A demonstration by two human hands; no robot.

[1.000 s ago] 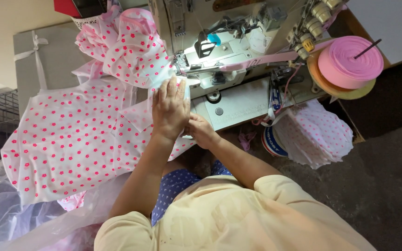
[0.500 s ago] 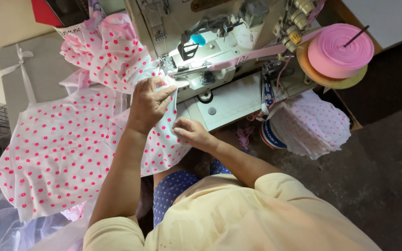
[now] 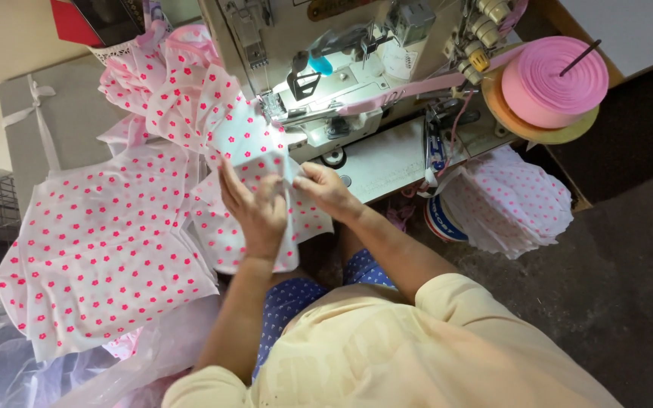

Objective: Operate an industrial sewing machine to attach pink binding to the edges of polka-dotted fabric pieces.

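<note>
Fabric (image 3: 255, 155), white with pink flowers, lies at our sewing machine (image 3: 326, 83), just before its needle. We pinch its folded edge with our left hand (image 3: 255, 208) and our right hand (image 3: 325, 189), both closed on it. More cut pieces (image 3: 103, 249) spread to the left; a pink tape roll (image 3: 549, 79) sits right.

Head cam, steep downward, close-up.

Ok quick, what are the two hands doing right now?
Left hand: closed on the white fabric piece with pink flowers, by the sewing machine.
Right hand: pinching the same fabric piece at its edge.
</note>
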